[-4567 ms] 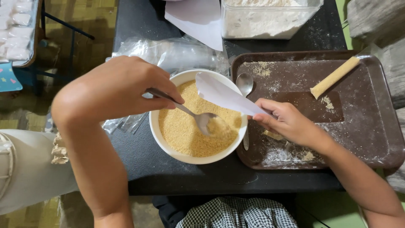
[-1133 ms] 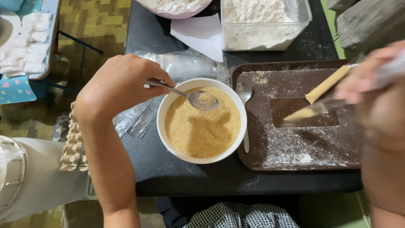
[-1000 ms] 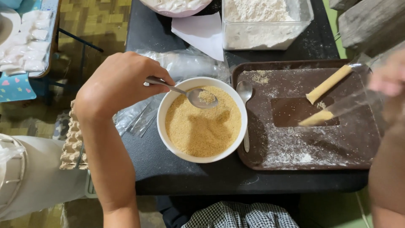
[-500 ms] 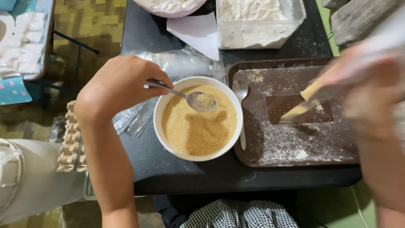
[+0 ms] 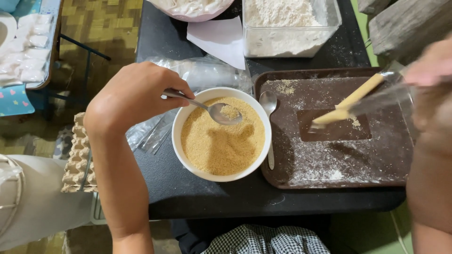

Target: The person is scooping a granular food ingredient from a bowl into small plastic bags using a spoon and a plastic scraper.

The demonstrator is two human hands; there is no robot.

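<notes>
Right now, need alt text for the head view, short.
A person's left hand holds a spoon over a white bowl of golden breadcrumbs on a black table, while the blurred right hand lifts a crumb-coated stick above a floured brown tray.

Between the hands, the bowl (image 5: 221, 136) and tray (image 5: 282, 176) crowd the surface (image 5: 188, 197); open room only along the near edge.

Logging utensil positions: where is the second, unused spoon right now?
In the head view, the spare spoon lies right of centre, wedged between the white bowl and the brown tray.
</notes>
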